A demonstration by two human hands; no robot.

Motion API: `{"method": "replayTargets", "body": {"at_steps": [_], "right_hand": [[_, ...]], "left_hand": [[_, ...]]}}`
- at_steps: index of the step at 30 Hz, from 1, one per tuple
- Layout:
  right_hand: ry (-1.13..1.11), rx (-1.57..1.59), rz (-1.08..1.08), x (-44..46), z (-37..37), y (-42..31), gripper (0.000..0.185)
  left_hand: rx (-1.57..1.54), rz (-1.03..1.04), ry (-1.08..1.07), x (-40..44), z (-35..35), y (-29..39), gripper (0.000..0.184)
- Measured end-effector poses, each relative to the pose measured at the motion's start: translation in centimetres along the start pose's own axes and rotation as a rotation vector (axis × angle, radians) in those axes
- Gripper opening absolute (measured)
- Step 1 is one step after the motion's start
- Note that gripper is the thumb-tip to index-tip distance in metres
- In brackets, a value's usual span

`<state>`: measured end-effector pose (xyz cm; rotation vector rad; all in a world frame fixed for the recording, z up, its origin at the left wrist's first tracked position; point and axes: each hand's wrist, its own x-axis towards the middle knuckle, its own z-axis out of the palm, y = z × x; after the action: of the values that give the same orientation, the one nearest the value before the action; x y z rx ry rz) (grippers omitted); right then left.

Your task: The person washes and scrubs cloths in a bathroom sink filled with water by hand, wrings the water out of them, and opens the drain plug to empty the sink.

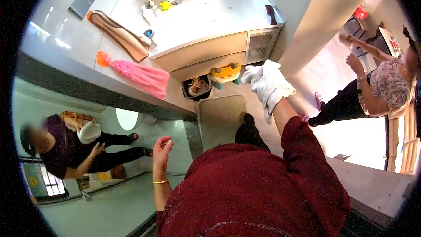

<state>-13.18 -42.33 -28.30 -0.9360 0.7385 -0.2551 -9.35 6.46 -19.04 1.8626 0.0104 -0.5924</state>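
A crumpled white cloth (272, 88) hangs at the end of my outstretched right arm. My right hand is mostly covered by its folds, with the cloth bunched around it and one end dangling below the wrist. On the other side, my left hand (161, 154) is raised with a yellow bracelet at the wrist. Its fingers are loosely bent and apart, and nothing shows in them. The cloth is above the floor, in front of the vanity cabinet.
Ahead is a white sink counter (193, 30) with bottles and a hairbrush (270, 15). A pink towel (142, 78) and a brown towel (118, 35) hang at left. Below are a black bin (196, 88) and yellow stool (226, 72). A person (377, 83) stands right; another figure, perhaps reflected, appears left.
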Motion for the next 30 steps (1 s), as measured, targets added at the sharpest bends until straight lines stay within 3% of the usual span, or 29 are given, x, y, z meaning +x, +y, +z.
{"method": "replayTargets", "body": {"at_steps": [3,6,8,10,13,16,19,21,26,29,30], "right_hand": [[0.019,0.171,-0.03,3.6,-1.4,-0.7,0.008],[-0.138,0.721,-0.075,8.9,-2.7,-0.9,0.004],[-0.31,1.39,0.007,10.4,-2.0,-2.6,0.009],[-0.339,2.686,0.487,9.3,0.8,-6.8,0.017],[-0.131,3.435,0.837,12.9,1.0,-8.5,0.024],[0.196,3.619,0.922,16.8,1.0,-11.2,0.028],[0.163,3.748,0.927,17.9,1.7,-13.3,0.026],[0.119,3.922,1.041,19.9,1.3,-12.8,0.026],[-0.194,4.225,1.228,22.7,1.0,-10.8,0.026],[-0.508,4.339,1.304,23.7,1.1,-9.6,0.026],[-0.62,4.363,1.328,23.9,1.3,-9.2,0.026]], "left_hand": [[0.058,-0.024,-0.041,2.3,1.1,-0.2,0.02],[0.17,-0.028,-0.055,5.0,2.7,1.3,0.02],[0.276,-0.029,-0.074,7.2,4.0,3.0,0.021],[0.231,-0.041,-0.074,10.0,5.7,4.3,0.021],[0.272,-0.021,-0.084,15.2,8.0,6.6,0.02],[0.346,0.053,-0.053,21.6,10.9,9.2,0.018],[0.508,0.136,0.002,27.8,14.0,12.3,0.019],[0.833,0.406,0.049,31.3,16.2,14.9,0.023],[1.061,0.37,-0.008,39.5,19.5,17.4,0.035],[1.212,0.472,-0.072,43.3,19.6,16.8,0.04],[1.255,0.39,-0.077,44.5,19.5,16.7,0.04]]}}
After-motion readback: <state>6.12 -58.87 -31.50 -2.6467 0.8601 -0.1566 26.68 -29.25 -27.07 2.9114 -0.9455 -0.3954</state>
